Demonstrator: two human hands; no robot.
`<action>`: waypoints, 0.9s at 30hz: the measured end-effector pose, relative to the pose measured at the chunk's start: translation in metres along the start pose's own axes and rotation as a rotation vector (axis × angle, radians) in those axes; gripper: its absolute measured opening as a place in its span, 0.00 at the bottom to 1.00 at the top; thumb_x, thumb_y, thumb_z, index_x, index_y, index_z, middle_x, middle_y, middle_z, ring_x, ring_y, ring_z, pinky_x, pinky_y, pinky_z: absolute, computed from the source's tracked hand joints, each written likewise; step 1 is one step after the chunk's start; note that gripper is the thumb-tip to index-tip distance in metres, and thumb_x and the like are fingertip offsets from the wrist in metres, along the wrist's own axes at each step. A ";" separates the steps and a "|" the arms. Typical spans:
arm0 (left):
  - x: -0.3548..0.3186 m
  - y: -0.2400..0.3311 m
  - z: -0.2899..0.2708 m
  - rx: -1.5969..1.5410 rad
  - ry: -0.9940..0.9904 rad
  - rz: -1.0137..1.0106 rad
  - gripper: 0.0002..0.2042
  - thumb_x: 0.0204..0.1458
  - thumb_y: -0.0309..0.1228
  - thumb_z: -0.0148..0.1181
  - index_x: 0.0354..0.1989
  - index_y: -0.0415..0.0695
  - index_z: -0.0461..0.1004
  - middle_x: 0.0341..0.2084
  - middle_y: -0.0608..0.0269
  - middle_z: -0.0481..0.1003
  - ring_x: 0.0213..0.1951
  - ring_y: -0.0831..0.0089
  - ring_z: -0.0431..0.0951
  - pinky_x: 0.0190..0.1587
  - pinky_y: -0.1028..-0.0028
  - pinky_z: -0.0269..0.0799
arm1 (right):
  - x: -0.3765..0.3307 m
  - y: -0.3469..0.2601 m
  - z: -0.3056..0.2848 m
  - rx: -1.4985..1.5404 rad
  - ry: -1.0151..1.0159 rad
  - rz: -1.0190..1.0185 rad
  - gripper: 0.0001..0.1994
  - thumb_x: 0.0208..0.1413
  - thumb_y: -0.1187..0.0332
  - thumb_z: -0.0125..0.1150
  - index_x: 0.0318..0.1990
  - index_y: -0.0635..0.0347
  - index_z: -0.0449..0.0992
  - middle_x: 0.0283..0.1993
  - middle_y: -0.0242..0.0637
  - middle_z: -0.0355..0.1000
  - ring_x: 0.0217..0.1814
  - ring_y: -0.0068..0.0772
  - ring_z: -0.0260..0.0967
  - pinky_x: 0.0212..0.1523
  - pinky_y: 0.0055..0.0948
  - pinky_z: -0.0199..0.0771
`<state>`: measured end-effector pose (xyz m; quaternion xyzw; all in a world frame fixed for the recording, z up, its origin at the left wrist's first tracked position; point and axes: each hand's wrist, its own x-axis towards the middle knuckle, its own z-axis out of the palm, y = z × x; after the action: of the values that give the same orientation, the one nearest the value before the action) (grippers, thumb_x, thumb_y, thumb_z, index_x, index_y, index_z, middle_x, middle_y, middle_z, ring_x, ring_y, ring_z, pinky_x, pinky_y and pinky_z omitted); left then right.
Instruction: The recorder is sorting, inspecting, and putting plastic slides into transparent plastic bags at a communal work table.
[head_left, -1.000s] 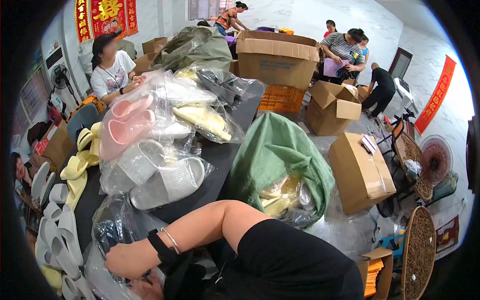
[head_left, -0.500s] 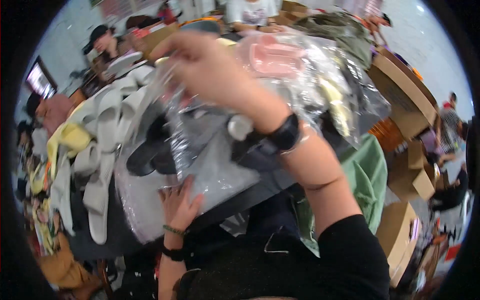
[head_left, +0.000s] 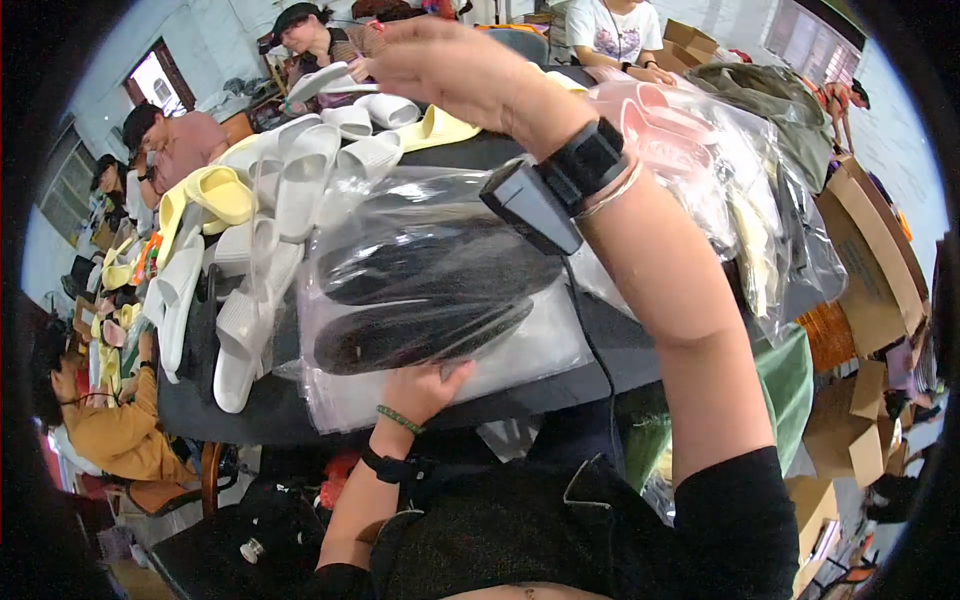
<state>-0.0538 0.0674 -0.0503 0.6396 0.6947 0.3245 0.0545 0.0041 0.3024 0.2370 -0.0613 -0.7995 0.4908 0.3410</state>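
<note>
A pair of black slippers (head_left: 425, 335) lies sole up inside a clear plastic bag (head_left: 440, 195). My left hand (head_left: 417, 390) is at the bag's near edge. Its thumb points out to the right, while the other fingers are hidden under the bagged slippers. Above the far side of the bag, my right hand (head_left: 480, 80) is raised with its fingers stretched out and nothing in them. A dark box-shaped device (head_left: 530, 205) with a cable hangs by my right wristband. Under the slippers lie flat clear bags (head_left: 545, 345).
White slippers (head_left: 240, 350) and yellow slippers (head_left: 225, 195) line the left and far side of the black table (head_left: 500, 400). Bagged pink slippers (head_left: 665, 130) are piled at the right. Cardboard boxes (head_left: 870, 260) stand beyond. Several people sit around the table.
The black slippers in their bag now lie flat and turned sole up over my left fingers. My right hand has let go of the plastic and moved up and away. The view has shifted.
</note>
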 end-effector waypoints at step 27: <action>0.005 0.006 -0.008 0.301 -0.038 -0.021 0.29 0.54 0.57 0.52 0.58 0.53 0.73 0.55 0.50 0.71 0.60 0.48 0.65 0.60 0.44 0.55 | -0.118 0.173 0.059 0.407 0.095 0.722 0.51 0.49 0.70 0.73 0.70 0.69 0.36 0.60 0.54 0.63 0.58 0.42 0.67 0.54 0.35 0.75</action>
<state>-0.0541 0.0691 -0.0390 0.6393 0.7409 0.2040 -0.0253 0.0166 0.2955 0.0201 -0.2917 -0.5966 0.7235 0.1888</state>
